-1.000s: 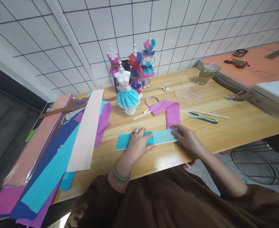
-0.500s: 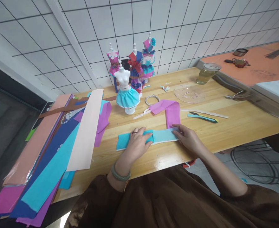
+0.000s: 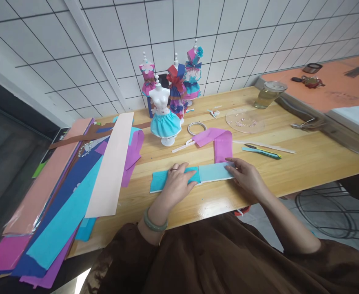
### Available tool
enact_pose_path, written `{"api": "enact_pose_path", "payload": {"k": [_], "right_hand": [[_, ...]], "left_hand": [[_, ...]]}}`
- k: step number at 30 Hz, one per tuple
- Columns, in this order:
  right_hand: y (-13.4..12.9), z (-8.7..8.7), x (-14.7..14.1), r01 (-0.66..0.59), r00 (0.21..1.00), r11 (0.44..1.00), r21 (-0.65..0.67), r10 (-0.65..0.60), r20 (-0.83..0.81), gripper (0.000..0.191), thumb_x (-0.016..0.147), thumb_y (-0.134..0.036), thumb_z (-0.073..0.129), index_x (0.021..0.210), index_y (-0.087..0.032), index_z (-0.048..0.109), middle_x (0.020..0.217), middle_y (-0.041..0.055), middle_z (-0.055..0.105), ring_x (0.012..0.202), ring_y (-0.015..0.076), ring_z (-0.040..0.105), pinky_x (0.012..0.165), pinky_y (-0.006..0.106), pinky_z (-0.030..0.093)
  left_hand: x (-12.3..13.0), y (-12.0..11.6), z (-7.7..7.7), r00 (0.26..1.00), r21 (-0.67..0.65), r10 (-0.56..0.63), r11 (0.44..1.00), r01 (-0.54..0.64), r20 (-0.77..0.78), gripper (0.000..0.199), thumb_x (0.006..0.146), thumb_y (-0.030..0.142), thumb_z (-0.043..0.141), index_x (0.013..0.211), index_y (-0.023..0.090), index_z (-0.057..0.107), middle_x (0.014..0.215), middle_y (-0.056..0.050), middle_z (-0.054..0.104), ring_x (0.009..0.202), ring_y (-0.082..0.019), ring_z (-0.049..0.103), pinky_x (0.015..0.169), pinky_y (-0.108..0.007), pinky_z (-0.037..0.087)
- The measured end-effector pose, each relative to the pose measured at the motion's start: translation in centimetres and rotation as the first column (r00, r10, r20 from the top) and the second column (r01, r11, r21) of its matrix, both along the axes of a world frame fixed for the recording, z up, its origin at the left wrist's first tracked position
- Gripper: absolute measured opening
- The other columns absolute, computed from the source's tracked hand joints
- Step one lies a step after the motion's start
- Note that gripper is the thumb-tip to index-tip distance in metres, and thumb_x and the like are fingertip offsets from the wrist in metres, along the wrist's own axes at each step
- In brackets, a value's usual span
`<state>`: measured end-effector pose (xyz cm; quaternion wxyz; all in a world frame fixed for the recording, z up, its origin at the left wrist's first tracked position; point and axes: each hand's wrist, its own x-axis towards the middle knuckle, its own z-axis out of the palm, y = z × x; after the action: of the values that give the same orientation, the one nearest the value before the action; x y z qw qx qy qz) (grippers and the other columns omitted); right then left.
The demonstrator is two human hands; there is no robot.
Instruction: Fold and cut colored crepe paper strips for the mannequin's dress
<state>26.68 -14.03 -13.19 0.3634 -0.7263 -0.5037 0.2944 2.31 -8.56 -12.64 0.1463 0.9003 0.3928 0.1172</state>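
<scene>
A turquoise strip (image 3: 160, 180) lies flat on the wooden table, its right part a paler blue section (image 3: 214, 171). My left hand (image 3: 178, 182) rests on the darker part with fingers spread, pressing it down. My right hand (image 3: 245, 175) pinches the pale section's right end between thumb and fingers. A purple strip (image 3: 223, 147) runs from just behind that pale section and folds to the left. Behind my left hand stands a small white mannequin (image 3: 160, 100) in a turquoise skirt (image 3: 166, 124).
Dressed mannequins (image 3: 193, 73) stand by the tiled wall. Stacked coloured sheets (image 3: 54, 183) cover the left side. Farther right are a wire ring (image 3: 197, 128), a clear plate (image 3: 245, 121) of small beads, a cup (image 3: 268, 96), a cutter (image 3: 263, 152) and an orange-topped surface (image 3: 326, 81).
My right hand has shifted slightly right with the end of the pale section, which lies straighter. My left hand stays on the strip. The view has moved a little.
</scene>
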Motion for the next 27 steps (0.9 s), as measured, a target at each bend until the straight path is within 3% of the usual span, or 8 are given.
{"api": "enact_pose_path", "payload": {"k": [9,13,27], "right_hand": [[-0.1,1.7,-1.0,0.034,0.980,0.999,0.007,-0.032,-0.194,0.051,0.075,-0.047,0.058,0.113,-0.014,0.057,0.052,-0.0057,0.043,0.038,0.0077,0.037,0.035,0.022,0.030],[-0.1,1.9,-0.8,0.054,0.966,0.996,0.072,-0.034,-0.257,0.050,0.075,-0.046,0.060,0.114,-0.016,0.056,0.057,-0.0052,0.044,0.039,0.0069,0.038,0.034,0.021,0.031],[0.1,-0.8,-0.8,-0.045,0.986,0.999,0.030,0.049,-0.157,0.047,0.079,-0.046,0.055,0.116,-0.016,0.055,0.057,-0.0062,0.040,0.040,0.0074,0.038,0.036,0.022,0.028]], "left_hand": [[0.0,-0.1,-0.1,1.000,0.002,0.004,1.000,-0.004,-0.002,0.035,0.082,0.038,0.054,0.115,0.027,0.058,0.131,-0.006,0.043,0.120,-0.026,0.036,0.100,-0.041,0.033],[0.0,-0.1,-0.2,1.000,0.008,-0.001,1.000,0.001,0.006,0.034,0.082,0.038,0.054,0.114,0.026,0.058,0.131,-0.007,0.043,0.121,-0.026,0.034,0.101,-0.042,0.031],[0.1,-0.1,-0.3,1.000,0.016,0.008,1.000,-0.008,-0.003,0.039,0.081,0.036,0.056,0.117,0.022,0.054,0.130,-0.008,0.043,0.120,-0.026,0.036,0.101,-0.041,0.031]]}}
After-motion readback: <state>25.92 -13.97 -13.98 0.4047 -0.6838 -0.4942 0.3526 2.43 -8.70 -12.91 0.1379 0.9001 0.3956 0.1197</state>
